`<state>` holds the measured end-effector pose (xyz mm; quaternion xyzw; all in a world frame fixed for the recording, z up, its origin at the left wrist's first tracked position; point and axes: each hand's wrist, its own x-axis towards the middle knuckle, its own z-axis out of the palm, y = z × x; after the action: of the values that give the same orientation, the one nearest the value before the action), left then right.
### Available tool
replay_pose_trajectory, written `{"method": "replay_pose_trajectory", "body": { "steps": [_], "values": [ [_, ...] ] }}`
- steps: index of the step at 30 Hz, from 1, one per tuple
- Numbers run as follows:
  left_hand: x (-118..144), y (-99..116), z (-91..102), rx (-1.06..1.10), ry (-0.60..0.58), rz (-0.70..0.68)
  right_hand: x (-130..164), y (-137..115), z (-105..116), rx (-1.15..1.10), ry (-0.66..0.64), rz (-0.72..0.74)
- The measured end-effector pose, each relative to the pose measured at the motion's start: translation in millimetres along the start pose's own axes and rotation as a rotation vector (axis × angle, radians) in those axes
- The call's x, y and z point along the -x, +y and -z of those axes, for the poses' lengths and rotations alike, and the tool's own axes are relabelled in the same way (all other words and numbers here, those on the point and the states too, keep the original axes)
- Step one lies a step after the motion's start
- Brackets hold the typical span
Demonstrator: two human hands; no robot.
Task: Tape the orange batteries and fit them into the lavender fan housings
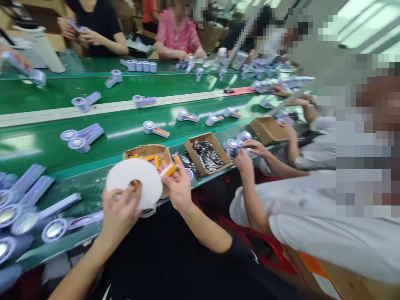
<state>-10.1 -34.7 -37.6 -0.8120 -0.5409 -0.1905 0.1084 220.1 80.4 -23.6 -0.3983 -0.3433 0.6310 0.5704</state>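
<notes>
My left hand (123,204) grips a big white roll of tape (134,179) from the near side, with its fingertips at the brown core. Just to the right, my right hand (179,187) pinches an orange cylindrical battery (169,170) that has a white patch on it. The battery is close to the roll's right edge; whether they touch I cannot tell. Behind the roll, partly hidden, stands a cardboard box (146,151) with several orange batteries inside. A lilac handheld device (188,173) with a round head lies right of the box.
A green conveyor (125,125) carries several lilac devices. More devices (54,229) crowd the bench at left. Right of the batteries stands a box of small dark packets (208,156). A co-worker's hands (245,160) handle devices close by at right; others sit across the line.
</notes>
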Motion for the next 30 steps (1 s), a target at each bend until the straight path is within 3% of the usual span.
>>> {"method": "replay_pose_trajectory", "body": {
  "steps": [3, 5, 7, 9, 11, 14, 16, 19, 24, 30],
  "values": [
    [-4, 22, -4.2, 0.082, -0.121, -0.021, -31, -23, 22, -0.062, 0.131, 0.245],
    [-28, 10, -4.0, 0.141, -0.262, -0.061, -72, -45, 37, -0.062, 0.149, 0.401],
    [-66, -26, -2.8, 0.257, -0.440, -0.115, -102, -58, 45, -0.032, 0.070, 0.398],
    [-109, -78, -4.1, 0.413, -0.601, -0.153, -111, -59, 45, 0.016, -0.016, 0.363],
    [-143, -130, -10.6, 0.359, -0.587, 0.045, -106, -52, 42, 0.078, -0.049, 0.364],
    [-165, -189, -28.3, -0.088, -0.451, 0.477, -95, -41, 37, 0.178, -0.028, 0.411],
    [-161, -210, -39.7, -0.256, -0.504, 0.532, -95, -41, 34, 0.228, -0.039, 0.403],
    [-149, -225, -49.5, -0.208, -0.613, 0.389, -104, -45, 25, 0.261, -0.121, 0.313],
    [-148, -233, -59.7, -0.126, -0.614, 0.172, -134, -42, -16, 0.269, -0.253, 0.182],
    [-160, -232, -74.3, -0.078, -0.645, 0.167, -187, -5, -80, 0.464, -0.517, 0.136]
  ]
}}
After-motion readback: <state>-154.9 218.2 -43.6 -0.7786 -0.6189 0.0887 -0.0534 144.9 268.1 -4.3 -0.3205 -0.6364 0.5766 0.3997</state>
